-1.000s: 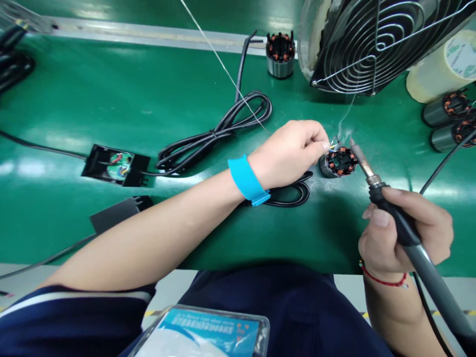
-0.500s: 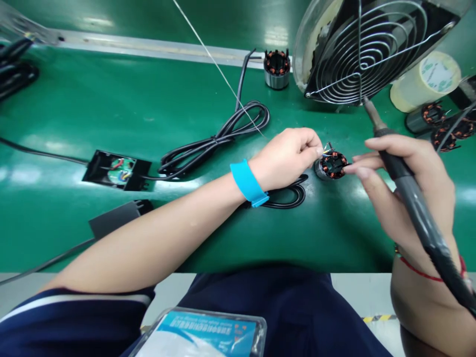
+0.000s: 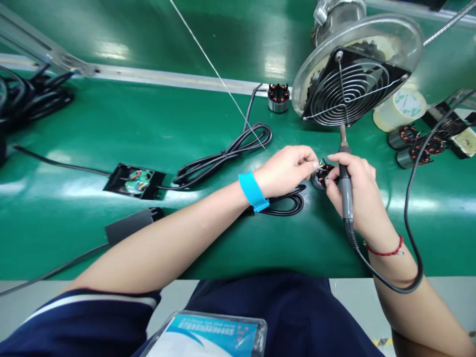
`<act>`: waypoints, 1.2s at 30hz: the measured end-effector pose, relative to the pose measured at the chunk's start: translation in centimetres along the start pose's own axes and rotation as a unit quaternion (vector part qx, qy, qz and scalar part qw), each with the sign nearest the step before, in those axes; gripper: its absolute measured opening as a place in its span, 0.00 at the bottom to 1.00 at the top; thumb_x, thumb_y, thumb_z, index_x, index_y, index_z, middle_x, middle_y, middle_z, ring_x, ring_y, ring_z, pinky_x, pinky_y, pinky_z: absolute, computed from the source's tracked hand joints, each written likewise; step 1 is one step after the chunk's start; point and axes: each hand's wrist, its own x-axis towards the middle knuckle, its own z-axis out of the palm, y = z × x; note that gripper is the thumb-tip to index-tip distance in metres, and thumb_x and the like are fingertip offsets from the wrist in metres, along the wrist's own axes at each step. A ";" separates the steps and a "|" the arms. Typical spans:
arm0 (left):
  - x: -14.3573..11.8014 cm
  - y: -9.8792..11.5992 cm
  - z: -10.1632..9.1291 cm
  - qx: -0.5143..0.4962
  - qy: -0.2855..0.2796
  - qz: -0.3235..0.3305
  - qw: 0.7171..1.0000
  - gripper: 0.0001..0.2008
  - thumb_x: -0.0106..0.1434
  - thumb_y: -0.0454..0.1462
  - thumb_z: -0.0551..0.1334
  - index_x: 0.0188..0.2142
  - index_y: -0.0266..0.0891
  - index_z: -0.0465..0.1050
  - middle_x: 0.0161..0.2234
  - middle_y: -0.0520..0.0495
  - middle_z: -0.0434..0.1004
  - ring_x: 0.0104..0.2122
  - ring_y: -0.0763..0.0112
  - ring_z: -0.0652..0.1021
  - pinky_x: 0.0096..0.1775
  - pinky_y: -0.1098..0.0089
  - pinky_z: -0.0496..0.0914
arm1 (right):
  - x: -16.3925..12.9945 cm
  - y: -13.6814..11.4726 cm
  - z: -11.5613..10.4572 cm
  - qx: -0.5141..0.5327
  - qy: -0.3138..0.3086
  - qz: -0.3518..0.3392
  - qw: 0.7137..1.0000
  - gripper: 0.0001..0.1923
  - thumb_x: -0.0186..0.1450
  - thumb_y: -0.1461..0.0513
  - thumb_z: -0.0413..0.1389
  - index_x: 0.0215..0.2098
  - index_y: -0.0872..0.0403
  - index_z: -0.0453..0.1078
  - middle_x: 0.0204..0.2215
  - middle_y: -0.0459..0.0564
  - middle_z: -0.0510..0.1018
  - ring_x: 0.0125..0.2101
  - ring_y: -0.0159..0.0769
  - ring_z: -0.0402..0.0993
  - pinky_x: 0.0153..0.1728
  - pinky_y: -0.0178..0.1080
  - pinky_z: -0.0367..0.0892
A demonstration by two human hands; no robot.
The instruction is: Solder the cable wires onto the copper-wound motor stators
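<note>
I see the stator (image 3: 320, 177) just before the fan (image 3: 347, 87). Left hand (image 3: 284, 169) pinches its fine leads; right hand (image 3: 355, 191) grips the iron (image 3: 345, 176), fingertips steadying it. Light, stiff core, fragile windings: I'd hold by the steel wall.

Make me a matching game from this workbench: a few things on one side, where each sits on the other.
Things:
1. soldering iron
2. blue wristband
3. tape roll
4. open black box

Places:
A. right of the fan
B. left wrist
C. right hand
D. left on the green belt, wired to a cable

Pairs: 1-C, 2-B, 3-A, 4-D
</note>
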 end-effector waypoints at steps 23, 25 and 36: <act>-0.6 1.5 -0.5 -0.167 -0.047 -0.077 0.982 0.10 0.62 0.23 0.61 0.25 0.32 0.68 0.16 0.58 0.66 0.16 0.86 0.63 0.20 0.79 0.56 | -0.5 -0.3 1.1 0.188 0.035 0.032 0.981 0.23 0.65 0.64 0.57 0.57 0.43 0.59 0.33 0.42 0.74 0.31 0.34 0.74 0.37 0.40 0.72; -0.5 1.5 -0.5 -0.174 -0.043 -0.079 0.981 0.11 0.63 0.23 0.60 0.25 0.32 0.67 0.16 0.59 0.66 0.15 0.86 0.63 0.20 0.80 0.57 | -0.7 -0.2 1.1 0.183 0.019 0.040 0.982 0.27 0.65 0.63 0.58 0.59 0.43 0.56 0.36 0.43 0.74 0.33 0.34 0.75 0.37 0.41 0.73; -0.4 1.2 -0.7 -0.186 -0.053 -0.089 0.977 0.11 0.64 0.23 0.60 0.25 0.32 0.67 0.17 0.58 0.67 0.15 0.86 0.63 0.20 0.79 0.56 | -1.0 -0.3 1.4 0.157 0.062 0.019 0.985 0.24 0.66 0.62 0.58 0.58 0.41 0.60 0.34 0.44 0.78 0.32 0.37 0.77 0.39 0.44 0.75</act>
